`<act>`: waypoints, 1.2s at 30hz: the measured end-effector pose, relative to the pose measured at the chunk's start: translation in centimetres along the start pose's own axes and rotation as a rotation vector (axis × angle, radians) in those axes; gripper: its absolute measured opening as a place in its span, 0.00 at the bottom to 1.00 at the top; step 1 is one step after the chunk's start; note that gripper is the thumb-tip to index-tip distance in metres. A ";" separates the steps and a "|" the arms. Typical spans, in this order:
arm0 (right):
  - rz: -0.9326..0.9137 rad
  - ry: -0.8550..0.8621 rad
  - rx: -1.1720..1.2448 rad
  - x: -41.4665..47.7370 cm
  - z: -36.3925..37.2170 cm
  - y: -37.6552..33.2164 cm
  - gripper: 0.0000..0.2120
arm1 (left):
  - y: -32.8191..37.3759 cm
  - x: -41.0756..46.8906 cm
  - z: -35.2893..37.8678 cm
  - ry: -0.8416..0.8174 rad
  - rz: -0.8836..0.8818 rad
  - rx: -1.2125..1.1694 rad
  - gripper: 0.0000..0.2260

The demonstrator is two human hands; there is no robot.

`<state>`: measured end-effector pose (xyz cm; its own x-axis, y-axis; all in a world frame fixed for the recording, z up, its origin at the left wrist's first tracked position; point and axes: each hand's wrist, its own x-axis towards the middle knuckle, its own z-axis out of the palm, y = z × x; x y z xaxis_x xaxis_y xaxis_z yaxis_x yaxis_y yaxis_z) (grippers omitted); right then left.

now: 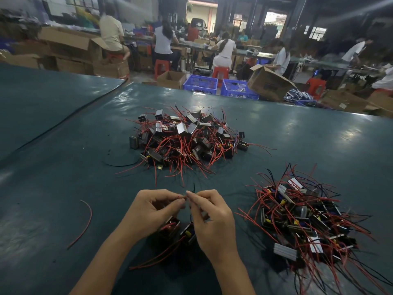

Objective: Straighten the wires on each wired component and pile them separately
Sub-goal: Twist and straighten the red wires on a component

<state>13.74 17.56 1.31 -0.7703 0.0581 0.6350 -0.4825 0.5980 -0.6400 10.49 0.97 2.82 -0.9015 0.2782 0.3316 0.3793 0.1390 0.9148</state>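
Head view: left hand (148, 213) and right hand (212, 218) pinch wire tips (184, 196) above component (188, 231).

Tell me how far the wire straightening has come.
Partly done, it seems. The right-side heap of black block components with long red wires looks finished. The left hand and right hand pinch a thin red wire. The tangled centre heap of similar components remains.

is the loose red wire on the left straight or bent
Bent: the loose red wire curves in one long arc.
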 end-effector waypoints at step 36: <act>0.157 -0.062 0.011 1.6 -0.9 -2.1 0.10 | 0.1 0.2 0.9 -0.032 0.375 0.443 0.06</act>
<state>13.91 17.10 4.10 -0.8606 0.1007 0.4992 -0.3584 0.5766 -0.7342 10.57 1.88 2.81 -0.6843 0.4130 0.6010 0.7290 0.4076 0.5499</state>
